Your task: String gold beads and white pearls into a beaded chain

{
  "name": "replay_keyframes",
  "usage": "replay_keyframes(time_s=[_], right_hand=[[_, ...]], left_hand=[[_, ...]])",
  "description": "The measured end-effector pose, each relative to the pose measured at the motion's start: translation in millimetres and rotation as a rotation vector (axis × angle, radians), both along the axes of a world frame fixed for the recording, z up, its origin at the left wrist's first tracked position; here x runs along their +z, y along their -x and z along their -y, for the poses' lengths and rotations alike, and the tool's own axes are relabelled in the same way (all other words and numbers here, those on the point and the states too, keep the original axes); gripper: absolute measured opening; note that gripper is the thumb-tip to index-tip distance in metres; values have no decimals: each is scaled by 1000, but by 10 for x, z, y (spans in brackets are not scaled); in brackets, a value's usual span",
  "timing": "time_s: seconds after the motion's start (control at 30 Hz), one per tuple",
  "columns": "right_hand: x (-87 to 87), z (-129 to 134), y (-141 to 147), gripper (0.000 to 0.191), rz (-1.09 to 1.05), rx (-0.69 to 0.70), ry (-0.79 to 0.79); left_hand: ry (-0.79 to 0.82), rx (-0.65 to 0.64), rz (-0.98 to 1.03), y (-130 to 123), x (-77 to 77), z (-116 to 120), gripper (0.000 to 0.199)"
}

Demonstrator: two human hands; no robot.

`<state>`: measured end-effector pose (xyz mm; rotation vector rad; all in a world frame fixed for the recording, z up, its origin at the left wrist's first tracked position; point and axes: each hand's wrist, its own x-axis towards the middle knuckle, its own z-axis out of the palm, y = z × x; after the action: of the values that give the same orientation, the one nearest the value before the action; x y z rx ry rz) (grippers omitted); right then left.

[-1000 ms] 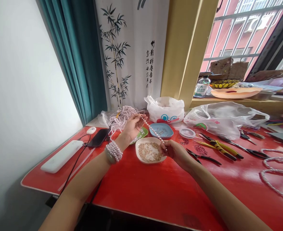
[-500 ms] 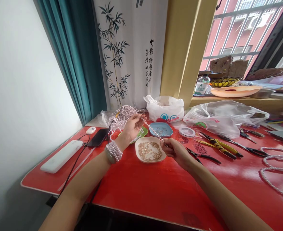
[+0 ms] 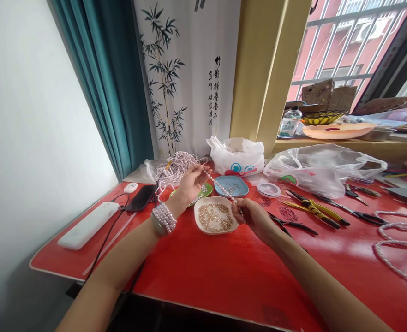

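Note:
A short string of beads [image 3: 220, 186] is stretched slantwise between my two hands above the dishes. My left hand [image 3: 194, 181] pinches its upper end, and strands of pale pearl beads are wound around that wrist. Lower down, my right hand [image 3: 250, 213] closes on the other end, with a few beads showing under the fingers. Beneath the string sits a cream dish [image 3: 198, 226] of small gold beads. Behind it, a blue dish [image 3: 245, 190] holds small clear pieces, and a green dish [image 3: 208, 189] of pale beads is partly hidden by my left hand.
Tangled pearl strands [image 3: 179, 166] lie at the back left by a phone [image 3: 141, 198] and a white power bank [image 3: 88, 224]. Yellow-black pliers [image 3: 316, 212], black-handled pliers [image 3: 295, 225] and beaded loops [image 3: 393, 240] lie to the right. Plastic bags [image 3: 238, 157] stand behind.
My right hand's fingers have shifted slightly on the string, and more beads show below them. My left hand has hardly moved.

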<state>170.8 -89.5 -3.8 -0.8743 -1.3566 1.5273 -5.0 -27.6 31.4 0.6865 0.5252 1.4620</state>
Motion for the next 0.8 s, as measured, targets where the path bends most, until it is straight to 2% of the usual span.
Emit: replay_keyframes(time_s=[0.13, 0.37, 0.53, 0.8], right_hand=[[-2, -4, 5, 12, -1, -7, 10], [-5, -12, -3, 18, 15, -50, 11], [-38, -18, 11, 13, 25, -45, 7], [11, 1, 12, 17, 15, -91, -25]], left_hand=[[2, -5, -10, -13, 1, 17, 18], [-7, -26, -27, -14, -9, 30, 17], [-18, -50, -48, -32, -20, 57, 16], [-24, -54, -59, -43, -30, 55, 14]])
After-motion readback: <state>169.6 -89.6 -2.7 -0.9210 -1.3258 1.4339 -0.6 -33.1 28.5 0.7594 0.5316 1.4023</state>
